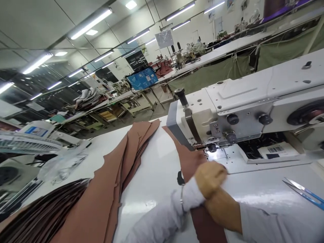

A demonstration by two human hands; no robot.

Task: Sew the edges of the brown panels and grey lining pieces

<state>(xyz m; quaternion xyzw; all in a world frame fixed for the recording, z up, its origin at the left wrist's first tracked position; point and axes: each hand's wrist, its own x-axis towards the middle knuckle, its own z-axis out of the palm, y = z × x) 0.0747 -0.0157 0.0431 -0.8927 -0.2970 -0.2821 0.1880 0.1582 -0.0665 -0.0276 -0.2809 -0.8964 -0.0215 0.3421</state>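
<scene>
The right hand rests on the brown strip, just this side of the needle. Its fingers curl down and hide their tips, so I cannot tell if they pinch the strip or only press on it. The left sleeve comes in from the near left and stops right beside that hand. The left hand is hidden behind it, so I cannot tell its grip.

The strip is long and thin. It runs from near to far, under the arms, under the hand, then under the foot of the sewing machine and out the far side. The needle is just past the hand, a bit to the far right.

The table is white and shiny. A pile of brown pieces lies on the left. Scissors lie on the right, well apart from the hands. The room is a big workshop with long tables and strip lights.
</scene>
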